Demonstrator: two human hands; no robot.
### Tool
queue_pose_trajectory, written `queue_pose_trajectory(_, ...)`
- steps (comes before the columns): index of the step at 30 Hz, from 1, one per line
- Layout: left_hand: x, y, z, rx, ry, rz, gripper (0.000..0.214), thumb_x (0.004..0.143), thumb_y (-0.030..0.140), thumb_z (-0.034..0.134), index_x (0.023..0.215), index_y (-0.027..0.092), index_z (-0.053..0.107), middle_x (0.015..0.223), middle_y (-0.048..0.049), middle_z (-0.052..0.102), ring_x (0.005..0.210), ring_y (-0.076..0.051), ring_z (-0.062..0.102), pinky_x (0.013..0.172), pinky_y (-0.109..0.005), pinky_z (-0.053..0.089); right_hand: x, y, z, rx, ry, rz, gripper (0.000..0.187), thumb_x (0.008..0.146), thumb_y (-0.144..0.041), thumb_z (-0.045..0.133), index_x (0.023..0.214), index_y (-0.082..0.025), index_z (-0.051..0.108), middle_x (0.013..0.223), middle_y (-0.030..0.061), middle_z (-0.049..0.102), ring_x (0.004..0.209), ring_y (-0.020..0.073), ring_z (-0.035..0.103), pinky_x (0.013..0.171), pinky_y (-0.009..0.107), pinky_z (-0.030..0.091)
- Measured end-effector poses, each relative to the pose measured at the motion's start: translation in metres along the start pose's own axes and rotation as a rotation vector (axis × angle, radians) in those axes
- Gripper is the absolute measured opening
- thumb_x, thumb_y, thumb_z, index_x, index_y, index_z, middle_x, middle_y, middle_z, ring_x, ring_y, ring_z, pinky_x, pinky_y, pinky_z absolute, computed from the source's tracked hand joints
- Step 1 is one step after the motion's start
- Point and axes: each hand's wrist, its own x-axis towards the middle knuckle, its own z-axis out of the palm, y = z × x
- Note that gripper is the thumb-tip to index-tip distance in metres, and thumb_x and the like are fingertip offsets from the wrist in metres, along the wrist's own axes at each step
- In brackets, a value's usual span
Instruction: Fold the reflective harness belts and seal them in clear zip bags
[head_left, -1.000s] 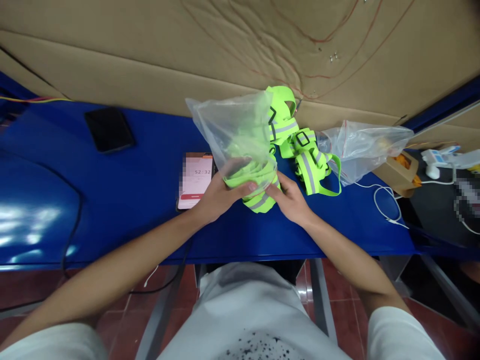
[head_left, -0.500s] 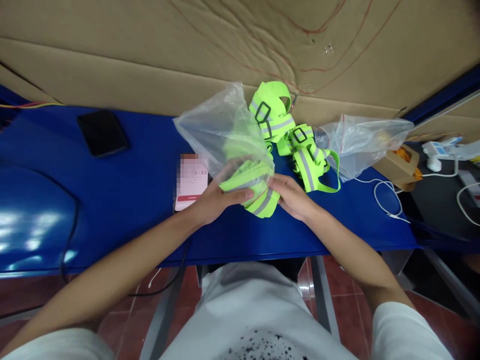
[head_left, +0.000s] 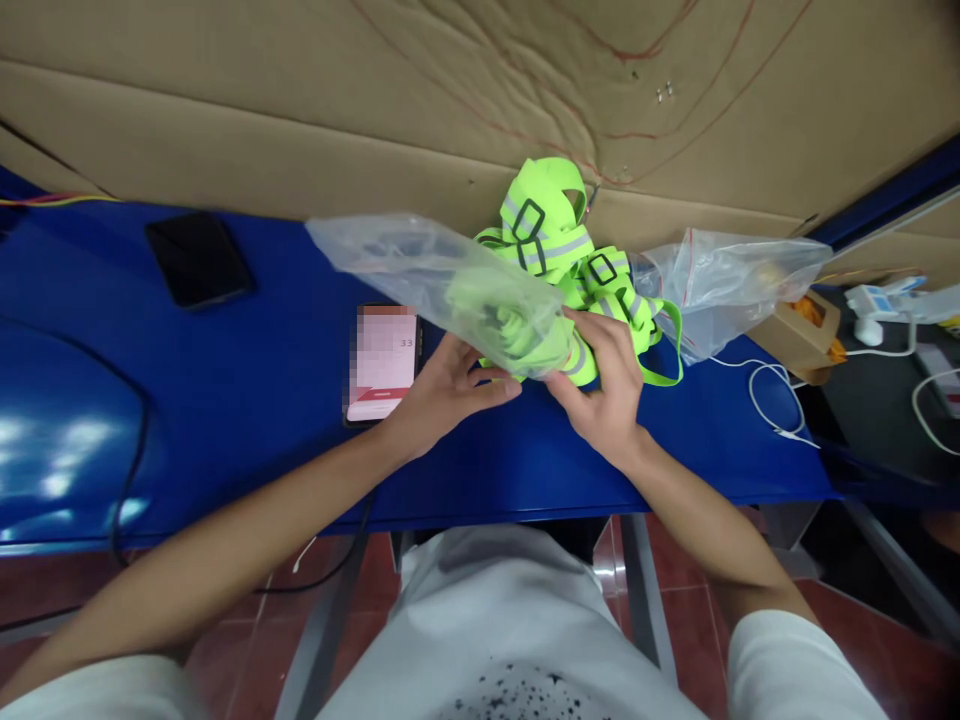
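Observation:
A clear plastic bag lies tilted over the blue table, with a folded neon-green reflective strap bundle inside its open end. My left hand pinches the bag's lower edge between thumb and fingers. My right hand grips the bundle and the bag's mouth from the right. Behind them lies a pile of loose neon-green straps with black buckles.
A phone with a lit screen lies just left of my left hand. A dark phone lies far left. A second clear bag, a brown box and white cables are right. Cardboard backs the table.
The bag has tipped from upright to lying leftward. The green bundle has gone deeper into it, and my right hand has risen over the bundle.

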Motion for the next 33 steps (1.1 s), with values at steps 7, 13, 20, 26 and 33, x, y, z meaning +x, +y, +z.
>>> queue_pose_trajectory(7,-0.007,-0.001,-0.004,-0.095,-0.092,-0.043,0.075,0.081,0.069,0.081,0.142,0.029,0.063,0.143,-0.0093,0.068,0.150,-0.033,0.049,0.130,-0.053,0.034,-0.016,0.002,0.010,-0.189,-0.058,-0.236,0.058,0.103,-0.049,0.061,0.155,-0.030,0.046,0.121,0.0111,0.065,0.111,0.0285,0.064,0.095,0.046,0.054)
queue_pose_trajectory(13,-0.004,0.000,-0.011,-0.031,-0.043,-0.048,0.073,0.075,0.062,0.089,0.137,0.030,0.067,0.125,-0.0056,0.075,0.143,-0.031,0.056,0.124,-0.049,0.043,-0.025,0.000,0.014,-0.039,-0.202,-0.155,0.059,0.099,-0.047,0.067,0.154,-0.034,0.049,0.127,0.0116,0.066,0.116,0.0326,0.064,0.101,0.052,0.052)
queue_pose_trajectory(20,0.002,-0.011,-0.015,-0.040,-0.027,-0.013,0.088,0.069,0.073,0.088,0.142,0.031,0.064,0.129,-0.0096,0.074,0.138,-0.033,0.060,0.118,-0.050,0.048,-0.018,-0.009,0.017,0.024,-0.247,-0.074,0.061,0.098,-0.039,0.071,0.154,-0.029,0.048,0.129,0.0135,0.067,0.117,0.0320,0.065,0.098,0.051,0.056)
queue_pose_trajectory(26,0.000,-0.022,-0.012,0.016,-0.019,-0.130,0.087,0.072,0.071,0.087,0.142,0.024,0.064,0.129,-0.0112,0.074,0.137,-0.036,0.060,0.124,-0.052,0.041,-0.015,-0.012,0.017,0.034,-0.178,-0.054,0.058,0.099,-0.035,0.070,0.153,-0.025,0.050,0.126,0.0142,0.067,0.116,0.0308,0.066,0.099,0.049,0.058)
queue_pose_trajectory(33,0.001,-0.015,-0.006,-0.033,0.149,-0.108,0.081,0.077,0.070,0.084,0.140,0.025,0.062,0.141,-0.0112,0.066,0.139,-0.035,0.056,0.120,-0.052,0.044,-0.014,-0.015,0.017,0.163,-0.327,0.019,0.082,0.096,-0.053,0.071,0.164,-0.024,0.035,0.138,0.0166,0.061,0.124,0.0322,0.062,0.107,0.052,0.056)
